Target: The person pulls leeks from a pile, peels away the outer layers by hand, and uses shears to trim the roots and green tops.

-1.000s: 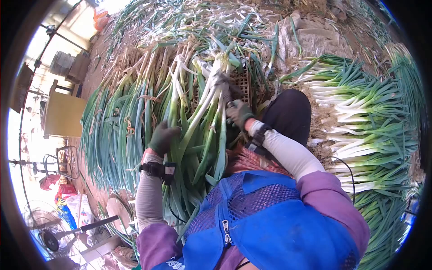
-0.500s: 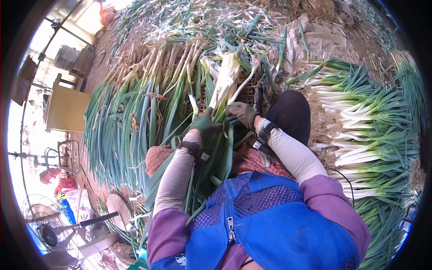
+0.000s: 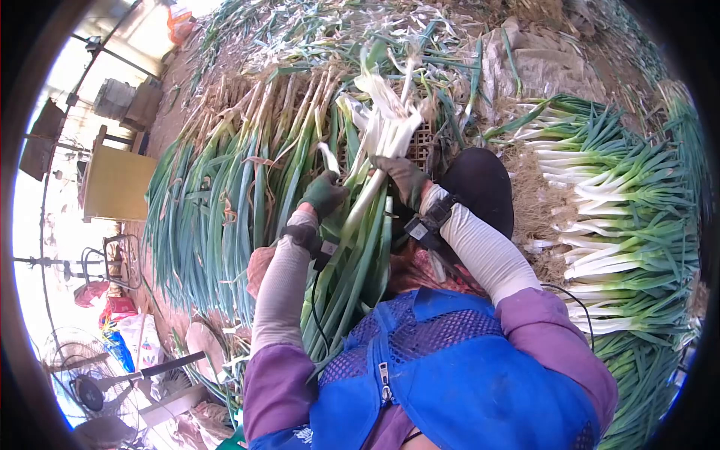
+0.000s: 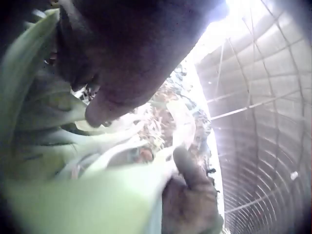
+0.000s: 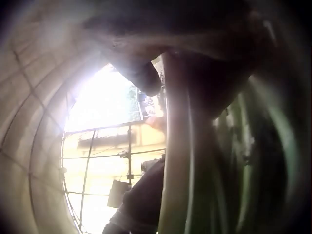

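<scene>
My gloved right hand (image 3: 403, 178) grips a thick bunch of leeks (image 3: 386, 135), white ends pointing away from me and green leaves trailing toward my lap. In the left wrist view its thumb (image 4: 187, 165) lies across a pale stalk. My left hand (image 3: 326, 193), also gloved, is just left of the bunch with its fingers bent. A short white leek end (image 3: 328, 156) shows right above that hand; I cannot tell whether the hand holds it. Under the bunch is a brown plastic crate (image 3: 421, 142), mostly hidden.
Untrimmed leeks (image 3: 225, 187) with roots are heaped on the left. Cleaned leeks (image 3: 600, 195) lie in a long row on the right, beside my dark-clothed knee (image 3: 480, 191). Leaf scraps (image 3: 300, 34) cover the ground beyond. A fan (image 3: 86, 382) stands at lower left.
The right hand has let go of a dark slim tool and taken hold of the bunch. The left hand came right to the bunch, then shifted slightly left. The bunch has moved slightly away from me.
</scene>
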The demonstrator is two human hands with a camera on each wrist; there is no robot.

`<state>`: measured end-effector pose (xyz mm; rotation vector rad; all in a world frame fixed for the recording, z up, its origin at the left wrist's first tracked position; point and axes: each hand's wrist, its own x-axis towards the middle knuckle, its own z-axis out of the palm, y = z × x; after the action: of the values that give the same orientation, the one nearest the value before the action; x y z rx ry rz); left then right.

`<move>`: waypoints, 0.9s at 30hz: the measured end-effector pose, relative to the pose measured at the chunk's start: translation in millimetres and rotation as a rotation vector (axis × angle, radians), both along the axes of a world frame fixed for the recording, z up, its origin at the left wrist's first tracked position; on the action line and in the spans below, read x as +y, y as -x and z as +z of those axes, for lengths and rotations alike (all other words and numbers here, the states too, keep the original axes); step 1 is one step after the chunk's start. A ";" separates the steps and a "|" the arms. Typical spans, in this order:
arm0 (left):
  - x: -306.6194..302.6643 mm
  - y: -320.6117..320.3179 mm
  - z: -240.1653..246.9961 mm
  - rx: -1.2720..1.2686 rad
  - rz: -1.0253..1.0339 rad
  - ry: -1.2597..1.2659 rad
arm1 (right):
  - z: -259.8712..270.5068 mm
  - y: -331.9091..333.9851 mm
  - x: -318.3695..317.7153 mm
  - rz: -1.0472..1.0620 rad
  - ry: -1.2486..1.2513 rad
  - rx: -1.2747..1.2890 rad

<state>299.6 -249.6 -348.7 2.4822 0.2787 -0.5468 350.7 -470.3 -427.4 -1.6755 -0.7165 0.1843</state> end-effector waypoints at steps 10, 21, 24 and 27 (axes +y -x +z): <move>17.1 12.6 35.2 0.114 0.120 0.377 | -65.9 -48.4 -29.1 -0.002 -0.378 0.290; 153.2 50.5 146.7 -0.263 0.326 -0.664 | 4.6 -25.8 -36.4 -0.096 0.336 -0.427; 158.2 46.0 138.2 -0.443 0.048 -1.269 | 21.6 -23.5 -21.3 0.065 -0.447 0.357; 113.5 15.1 84.0 -0.314 -0.130 -0.569 | 43.9 -9.0 -21.2 -0.093 0.033 -0.352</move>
<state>284.4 -136.2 -264.7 3.1032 0.1621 -0.1238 359.8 -491.5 -383.5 -1.7896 -0.8974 -0.1704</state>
